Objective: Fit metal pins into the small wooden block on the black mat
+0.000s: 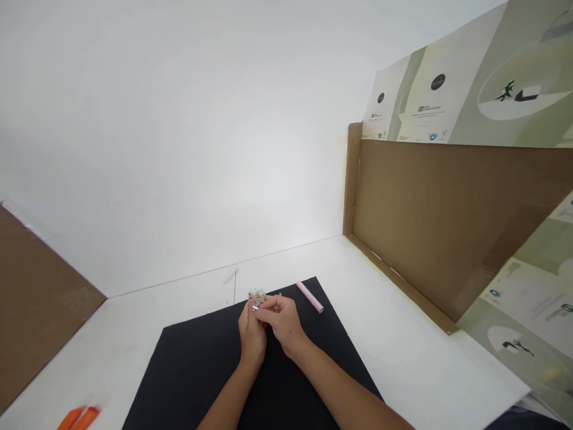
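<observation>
Orange pieces (78,418), two side by side, cut off by the bottom edge of the view, near the front left corner of the white worktop (416,352). Brown cardboard panel (40,304) standing along the left edge, white wall (179,149) along the back edge. Black fabric mat (188,373) lying at the front middle of the worktop, its far corner pointing toward the back edge. Left hand (252,334) resting low on the mat, fingers (244,316) curled upward around a small cluster of clear and metal parts (257,300). That cluster near the mat's back edge, pinched between both hands, with a short metal cylinder showing at the fingertips; exact shape too small to tell. Right hand (283,322) bent over from the right, fingertips closed on the same cluster. Pink stick (310,297) lying slantwise on the mat near its far corner, just beyond the right hand, not touching it. Farther right, brown cardboard wall (447,227) along the right edge, with printed green-and-white sheets (470,89) above it.
</observation>
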A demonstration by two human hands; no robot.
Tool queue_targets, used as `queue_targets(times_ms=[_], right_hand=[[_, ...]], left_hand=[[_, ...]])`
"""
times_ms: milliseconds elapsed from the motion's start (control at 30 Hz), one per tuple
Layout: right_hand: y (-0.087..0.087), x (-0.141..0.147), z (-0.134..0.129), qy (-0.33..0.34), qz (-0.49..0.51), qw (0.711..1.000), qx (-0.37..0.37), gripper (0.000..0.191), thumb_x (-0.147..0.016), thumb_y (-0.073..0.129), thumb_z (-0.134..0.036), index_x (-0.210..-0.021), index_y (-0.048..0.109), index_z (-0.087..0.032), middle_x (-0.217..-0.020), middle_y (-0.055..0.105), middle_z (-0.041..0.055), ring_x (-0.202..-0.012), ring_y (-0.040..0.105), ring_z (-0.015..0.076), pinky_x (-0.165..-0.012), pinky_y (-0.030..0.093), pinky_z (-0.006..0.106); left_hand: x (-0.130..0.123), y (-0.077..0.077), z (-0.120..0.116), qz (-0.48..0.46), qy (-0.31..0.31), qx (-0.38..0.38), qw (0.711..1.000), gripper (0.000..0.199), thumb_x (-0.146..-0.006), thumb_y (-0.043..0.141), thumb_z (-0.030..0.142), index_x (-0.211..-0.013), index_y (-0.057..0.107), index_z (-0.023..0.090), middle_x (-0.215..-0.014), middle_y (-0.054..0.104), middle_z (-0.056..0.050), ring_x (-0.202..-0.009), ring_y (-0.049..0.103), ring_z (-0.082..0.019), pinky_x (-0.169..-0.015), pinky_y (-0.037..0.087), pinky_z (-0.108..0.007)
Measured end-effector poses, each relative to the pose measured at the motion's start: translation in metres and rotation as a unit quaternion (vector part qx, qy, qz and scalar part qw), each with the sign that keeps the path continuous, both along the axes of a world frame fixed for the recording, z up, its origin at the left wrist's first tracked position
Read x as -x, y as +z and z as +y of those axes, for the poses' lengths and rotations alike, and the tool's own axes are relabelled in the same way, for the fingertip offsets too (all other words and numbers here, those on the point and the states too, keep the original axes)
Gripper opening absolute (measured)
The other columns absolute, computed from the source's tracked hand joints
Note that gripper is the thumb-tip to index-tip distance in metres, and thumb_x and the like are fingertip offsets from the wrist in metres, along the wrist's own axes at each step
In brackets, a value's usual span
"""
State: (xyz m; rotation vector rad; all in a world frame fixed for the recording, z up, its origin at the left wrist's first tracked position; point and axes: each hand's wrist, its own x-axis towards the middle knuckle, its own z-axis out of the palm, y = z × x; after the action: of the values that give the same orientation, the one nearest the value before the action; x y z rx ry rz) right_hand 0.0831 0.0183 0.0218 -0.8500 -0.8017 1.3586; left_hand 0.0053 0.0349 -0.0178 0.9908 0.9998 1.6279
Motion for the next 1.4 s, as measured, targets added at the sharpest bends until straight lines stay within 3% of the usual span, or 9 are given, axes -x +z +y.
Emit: queue_targets(times_ms=[100,333,467,1033,1400], right_hand=[[-0.001,0.000,0.000,0.000,-0.013,1.000,-0.006,0.010,-0.056,0.075,-0.014,-0.058,0.066,-0.016,-0.053,0.062,-0.0031,-0.053,0.054,0.0120,-0.055,0.042,0.025],[0.004,-0.006,0.004,-0.017,0.043,0.999,0.003,0.012,-0.060,0.074,-0.020,-0.061,0.062,-0.016,-0.045,0.060,-0.0024,-0.041,0.051,0.0124,-0.045,0.038,0.025],[0.005,-0.007,0.005,-0.041,0.056,0.997,0.021,0.010,-0.057,0.072,-0.017,-0.061,0.063,-0.016,-0.047,0.062,-0.0019,-0.041,0.052,0.0120,-0.044,0.038,0.025],[0.006,-0.008,0.002,0.030,0.006,1.000,-0.001,0.009,-0.055,0.069,-0.012,-0.054,0.062,-0.016,-0.045,0.061,-0.0027,-0.045,0.053,0.0121,-0.048,0.039,0.024],[0.007,-0.012,0.006,-0.012,0.039,0.999,0.002,0.012,-0.059,0.073,-0.019,-0.062,0.061,-0.017,-0.047,0.064,-0.0009,-0.040,0.055,0.0144,-0.042,0.041,0.026]], left_hand=[[0.000,0.000,0.000,0.002,0.002,-0.001,1.000,0.030,-0.079,0.064,0.044,-0.080,0.063,0.015,-0.072,0.064,0.000,-0.065,0.057,-0.013,-0.062,0.047,-0.024],[-0.003,0.002,-0.001,0.009,0.009,0.004,1.000,0.036,-0.082,0.061,0.050,-0.072,0.058,0.016,-0.057,0.049,0.006,-0.049,0.041,-0.008,-0.045,0.033,-0.019],[-0.004,0.005,-0.002,0.013,0.013,0.005,1.000,0.035,-0.082,0.061,0.050,-0.071,0.057,0.016,-0.058,0.048,0.006,-0.049,0.040,-0.008,-0.045,0.033,-0.020],[-0.002,0.004,-0.002,0.013,0.004,0.013,1.000,0.031,-0.080,0.062,0.047,-0.074,0.059,0.017,-0.060,0.052,0.005,-0.051,0.042,-0.009,-0.047,0.034,-0.020],[-0.004,0.001,0.000,0.008,0.009,-0.003,1.000,0.036,-0.084,0.059,0.049,-0.067,0.052,0.018,-0.057,0.041,0.007,-0.049,0.036,-0.007,-0.045,0.032,-0.019]])
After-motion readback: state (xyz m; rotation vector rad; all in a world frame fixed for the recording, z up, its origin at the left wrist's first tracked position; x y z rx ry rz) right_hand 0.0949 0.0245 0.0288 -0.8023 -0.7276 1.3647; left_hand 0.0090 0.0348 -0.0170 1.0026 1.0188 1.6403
